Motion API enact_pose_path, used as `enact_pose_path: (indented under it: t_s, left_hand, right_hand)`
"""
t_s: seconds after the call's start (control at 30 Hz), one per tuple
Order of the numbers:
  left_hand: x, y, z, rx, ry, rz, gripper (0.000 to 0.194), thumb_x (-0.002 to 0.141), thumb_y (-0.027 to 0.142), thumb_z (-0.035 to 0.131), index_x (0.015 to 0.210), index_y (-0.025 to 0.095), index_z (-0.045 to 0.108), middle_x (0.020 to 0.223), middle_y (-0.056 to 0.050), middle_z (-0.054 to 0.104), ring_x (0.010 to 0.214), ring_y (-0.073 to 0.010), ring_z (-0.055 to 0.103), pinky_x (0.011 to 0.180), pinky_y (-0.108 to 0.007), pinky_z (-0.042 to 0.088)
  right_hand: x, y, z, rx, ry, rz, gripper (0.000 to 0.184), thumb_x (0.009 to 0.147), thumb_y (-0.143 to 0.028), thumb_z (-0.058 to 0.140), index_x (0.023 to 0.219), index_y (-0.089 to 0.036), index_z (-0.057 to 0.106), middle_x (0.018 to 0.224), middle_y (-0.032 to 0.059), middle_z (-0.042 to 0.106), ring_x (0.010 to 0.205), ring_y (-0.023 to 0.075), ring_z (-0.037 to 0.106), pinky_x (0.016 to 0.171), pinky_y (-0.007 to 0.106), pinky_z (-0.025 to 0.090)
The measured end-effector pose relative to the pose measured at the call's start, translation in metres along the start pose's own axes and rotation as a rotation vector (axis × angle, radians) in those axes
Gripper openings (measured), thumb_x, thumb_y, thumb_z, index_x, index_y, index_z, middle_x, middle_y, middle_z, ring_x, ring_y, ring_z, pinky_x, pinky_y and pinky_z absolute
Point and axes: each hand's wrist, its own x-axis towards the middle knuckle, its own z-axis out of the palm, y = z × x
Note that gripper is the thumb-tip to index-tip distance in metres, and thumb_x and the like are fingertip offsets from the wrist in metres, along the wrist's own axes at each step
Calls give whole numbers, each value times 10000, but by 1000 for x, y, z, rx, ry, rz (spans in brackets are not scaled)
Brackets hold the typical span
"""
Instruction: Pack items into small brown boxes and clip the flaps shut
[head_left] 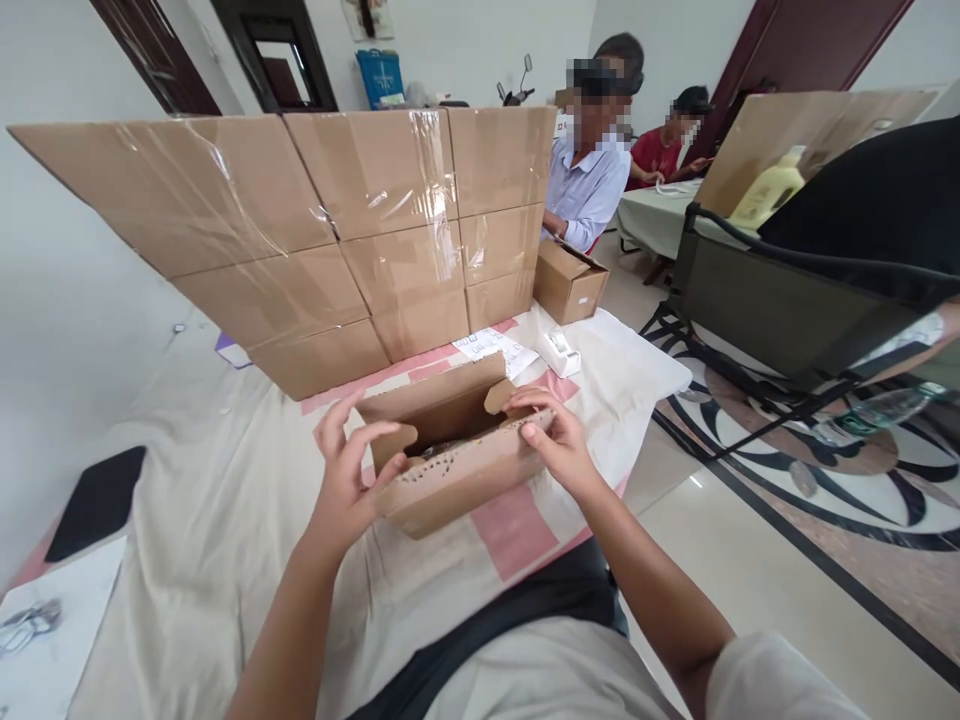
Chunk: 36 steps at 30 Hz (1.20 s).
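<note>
Head view: we have both hands at one cardboard box (465,495), which sits near the tabletop's (517,535) front edge, approx. centre, its top flaps up & its inside partly visible. Our L hand (351,465) is at the box's L end, fingers spread & curved, w/ a clear gap btwn thumb & index, fingertips by the small end flap (407,437); we can't tell how firmly it presses. Our R hand (551,425) holds the box's R front corner, thumb on the outer front wall, fingers over the rim. Small dark perforations run along the front panel's upper edge; contents are mostly hidden.

Behind the box we see a tall taped cardboard partition (397,270), w/ printed paper (487,345) at its foot & a white tape dispenser (561,355) just R of that. A smaller carton (571,285) stands by the partition's R end. To our L, a black flat pad (97,503) lies near a white sheet (64,640).

In the bkgd: a co-worker in a lt. blue shirt (592,185), another in red (656,155), a yellow jug (769,190) & a dark folding chair (795,300).
</note>
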Motion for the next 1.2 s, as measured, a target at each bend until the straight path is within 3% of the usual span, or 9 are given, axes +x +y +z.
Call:
enact_pose_path:
  t_s: [0.07, 0.17, 0.33, 0.4, 0.57, 0.73, 0.83, 0.97, 1.2]
  left_hand:
    - [-1, 0, 3, -106, 44, -91, 460, 924, 380, 697, 1353, 352, 534, 1628, -91, 325, 1508, -331, 322, 1205, -622, 334]
    - [-2, -4, 2, -316, -39, -181, 590, 988, 378, 619, 1520, 323, 369, 1388, -118, 618, 1336, -280, 554, 1142, -547, 434]
    - [-2, -13, -14, -398, -228, -159, 537, 1085, 520, 247, 1471, 265, 518, 1251, -92, 723, 1318, -276, 584, 1191, -526, 349]
    - [-1, -9, -21, -324, -304, -101, 585, 1076, 563, 191, 1428, 289, 570, 1329, -73, 691, 1356, -280, 553, 1209, -523, 311]
    - [-2, 22, -17, 190, -445, 138, 464, 1001, 496, 565, 1439, 341, 547, 1501, -11, 574, 1431, -293, 473, 1215, -496, 261]
    - [-14, 42, 5, 496, -407, 225, 484, 1049, 431, 471, 1495, 244, 481, 1528, -34, 543, 1474, -329, 418, 1236, -538, 159]
    - [-19, 42, 10, 540, -379, 226, 481, 1060, 429, 446, 1500, 236, 471, 1520, -31, 549, 1469, -328, 428, 1234, -535, 168]
    - [-20, 39, 9, 552, -368, 237, 489, 1060, 432, 443, 1508, 235, 457, 1523, -29, 545, 1471, -325, 428, 1236, -534, 176]
    - [-21, 37, 11, 523, -340, 251, 503, 1047, 416, 479, 1519, 247, 444, 1515, -32, 556, 1468, -321, 435, 1238, -547, 199]
  right_hand:
    - [1, 1, 3, -5, 27, -38, 173, 990, -412, 640, 1083, -273, 682, 1090, 81, 706, 1129, 269, 630, 1061, 476, 466]
    - [1, 4, 5, -46, 35, -58, 160, 993, -383, 637, 1095, -268, 678, 1111, 83, 693, 1129, 265, 627, 1042, 473, 479]
    - [-2, 10, 7, -158, 119, -16, 282, 954, -353, 668, 1224, -287, 625, 1313, 101, 588, 1307, 278, 525, 1120, 496, 425]
    - [-2, 13, 8, -162, 111, 49, 364, 936, -317, 660, 1293, -298, 590, 1377, 101, 540, 1366, 272, 476, 1130, 484, 422]
    - [3, 14, 10, -136, 36, 174, 426, 898, -250, 623, 1319, -295, 579, 1350, 87, 546, 1338, 263, 506, 1145, 473, 407]
    - [6, 23, 10, -84, 19, 186, 447, 882, -295, 655, 1321, -302, 570, 1400, 77, 530, 1338, 268, 516, 1133, 457, 423]
    - [21, 44, -12, -32, 22, 196, 405, 907, -399, 629, 1289, -276, 573, 1358, 81, 580, 1252, 248, 578, 1057, 410, 478]
    - [65, 86, -71, -481, 376, 468, 244, 919, -315, 538, 1108, -195, 633, 1296, 107, 606, 1211, 231, 557, 1021, 341, 454]
    - [121, 123, -141, -566, 209, 1023, 136, 876, -273, 665, 823, -155, 623, 823, 64, 646, 730, 179, 574, 677, 293, 443]
